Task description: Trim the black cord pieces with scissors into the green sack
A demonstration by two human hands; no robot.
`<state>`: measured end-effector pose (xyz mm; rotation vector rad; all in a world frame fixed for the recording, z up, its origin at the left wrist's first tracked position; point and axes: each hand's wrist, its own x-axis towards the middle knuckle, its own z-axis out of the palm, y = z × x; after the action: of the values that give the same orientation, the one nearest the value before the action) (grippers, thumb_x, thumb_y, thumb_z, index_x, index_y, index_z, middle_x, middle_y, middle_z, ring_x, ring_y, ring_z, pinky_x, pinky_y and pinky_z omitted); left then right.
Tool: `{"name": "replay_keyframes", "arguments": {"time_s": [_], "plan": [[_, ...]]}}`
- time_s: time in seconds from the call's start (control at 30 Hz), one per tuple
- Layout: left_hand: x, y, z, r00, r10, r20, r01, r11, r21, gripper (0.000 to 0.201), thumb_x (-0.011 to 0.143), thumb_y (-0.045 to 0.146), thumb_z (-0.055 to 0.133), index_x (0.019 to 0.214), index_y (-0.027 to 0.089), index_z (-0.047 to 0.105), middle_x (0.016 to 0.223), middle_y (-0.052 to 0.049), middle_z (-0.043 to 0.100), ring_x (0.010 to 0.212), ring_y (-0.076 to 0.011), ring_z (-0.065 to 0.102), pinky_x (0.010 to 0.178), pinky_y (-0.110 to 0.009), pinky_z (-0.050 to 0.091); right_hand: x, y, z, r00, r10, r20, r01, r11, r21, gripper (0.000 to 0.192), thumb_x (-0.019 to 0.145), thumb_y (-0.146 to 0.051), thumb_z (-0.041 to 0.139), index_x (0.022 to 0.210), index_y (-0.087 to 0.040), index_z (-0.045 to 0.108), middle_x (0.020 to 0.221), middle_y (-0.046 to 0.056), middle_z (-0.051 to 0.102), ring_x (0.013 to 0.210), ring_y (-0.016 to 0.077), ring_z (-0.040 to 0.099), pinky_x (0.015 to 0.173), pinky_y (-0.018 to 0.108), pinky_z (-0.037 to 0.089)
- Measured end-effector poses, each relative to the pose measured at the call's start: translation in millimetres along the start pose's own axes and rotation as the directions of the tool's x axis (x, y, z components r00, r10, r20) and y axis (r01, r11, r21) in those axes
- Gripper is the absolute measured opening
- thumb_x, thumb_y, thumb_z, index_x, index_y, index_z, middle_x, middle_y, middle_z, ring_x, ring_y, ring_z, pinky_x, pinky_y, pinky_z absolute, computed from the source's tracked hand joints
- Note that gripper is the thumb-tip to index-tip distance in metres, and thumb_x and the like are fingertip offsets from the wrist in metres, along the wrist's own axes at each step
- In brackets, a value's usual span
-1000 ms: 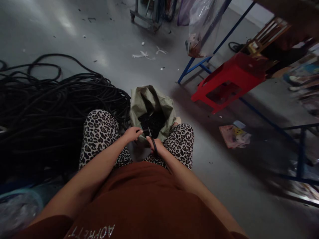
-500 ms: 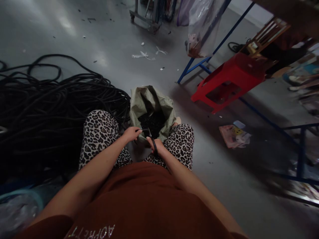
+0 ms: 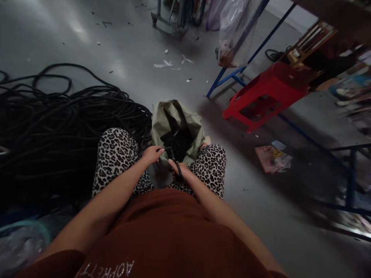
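From my distance I count two hands, both at the near edge of one sack (image 3: 158, 120). The left hand (image 3: 152, 155) is almost closed, its thumb and fingers pinching one black cord (image 3: 167, 148), which comes out to the right of the thumb. The right hand (image 3: 185, 171) is curled around one pair of scissors (image 3: 180, 172), pointing forward to the cord; how wide the blades stand, I cannot tell. The sack is open just beyond both hands, with many black pieces (image 3: 183, 143) inside, which I cannot count. To the left of the left hand lies one large pile (image 3: 78, 116) of black cords. Well to the right of the right hand I see one packet (image 3: 269, 157) and, farther forward, one red stool (image 3: 269, 85).
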<state>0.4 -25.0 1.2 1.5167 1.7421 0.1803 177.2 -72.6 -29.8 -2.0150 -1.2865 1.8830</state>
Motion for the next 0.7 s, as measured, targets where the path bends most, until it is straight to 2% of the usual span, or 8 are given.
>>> {"name": "replay_keyframes", "arguments": {"time_s": [0.3, 0.5, 0.7], "plan": [[-1.9, -0.9, 2.5, 0.998, 0.052, 0.043, -0.054, 0.998, 0.037, 0.040, 0.082, 0.046, 0.044, 0.102, 0.018, 0.065, 0.051, 0.003, 0.059, 0.049, -0.0130, 0.058, 0.056, -0.022, 0.040, -1.6, -1.6, 1.1, 0.999, -0.037, 0.037, 0.037, 0.999, -0.005, 0.067, 0.080, -0.070, 0.040, 0.082, -0.008, 0.065, 0.053, 0.005, 0.058, 0.042, 0.0140, 0.055, 0.040, 0.022, 0.045], [-1.7, -4.5, 7.2, 0.993, 0.080, 0.082, -0.084, 0.995, 0.056, 0.041, 0.082, 0.047, 0.043, 0.101, 0.018, 0.065, 0.067, 0.001, 0.066, 0.047, -0.0109, 0.057, 0.055, -0.022, 0.040, -0.9, -3.9, 1.6, 0.999, -0.029, 0.039, 0.031, 0.997, -0.073, 0.072, 0.080, -0.072, 0.036, 0.082, -0.007, 0.067, 0.058, 0.009, 0.061, 0.049, 0.0158, 0.059, 0.049, 0.023, 0.049], [-1.7, -7.0, 10.1, 0.987, 0.121, 0.109, -0.130, 0.988, 0.080, 0.042, 0.083, 0.048, 0.041, 0.101, 0.019, 0.066, 0.073, -0.001, 0.068, 0.047, -0.0110, 0.056, 0.056, -0.023, 0.041, -2.2, -4.4, 2.2, 0.999, -0.038, 0.028, 0.040, 0.998, -0.055, 0.069, 0.081, -0.070, 0.038, 0.083, -0.007, 0.067, 0.056, 0.007, 0.059, 0.048, 0.0149, 0.058, 0.048, 0.022, 0.047]]}}
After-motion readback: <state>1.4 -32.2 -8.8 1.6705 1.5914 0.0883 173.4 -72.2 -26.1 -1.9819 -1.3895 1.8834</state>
